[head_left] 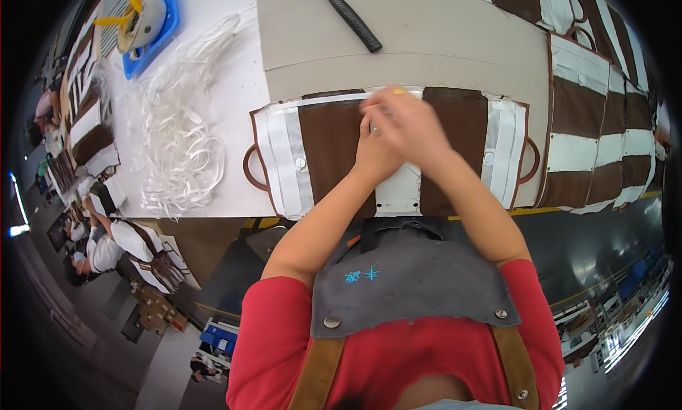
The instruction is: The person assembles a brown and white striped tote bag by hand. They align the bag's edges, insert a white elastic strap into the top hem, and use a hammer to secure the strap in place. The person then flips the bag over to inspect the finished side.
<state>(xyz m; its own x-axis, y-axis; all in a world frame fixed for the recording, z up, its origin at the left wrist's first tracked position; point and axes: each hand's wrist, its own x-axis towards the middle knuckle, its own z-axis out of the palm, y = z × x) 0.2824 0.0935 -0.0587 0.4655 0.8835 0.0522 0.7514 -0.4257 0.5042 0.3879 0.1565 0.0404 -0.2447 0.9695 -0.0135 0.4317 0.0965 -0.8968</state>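
Observation:
A brown and white striped panel (455, 147) lies flat on the table before me, with a brown loop handle (531, 161) at each side. Over its middle, my left hand (379, 151) is closed, a ring on one finger. Crossing above it, my right hand (412, 120) has curled fingers, slightly blurred, with something yellow on one finger. Whatever the fingers pinch is hidden where the hands overlap. Along the panel's far edge a narrow white strip (323, 99) runs up to my fingers; I cannot tell whether they grip it.
Beyond the panel lies a black-handled tool (352, 19) on a beige board (426, 47). White ribbon (181, 133) is heaped at left, near a blue tray (170, 19) holding a pale bowl (145, 26). Striped panels (597, 126) are stacked at right. Other people work at far left.

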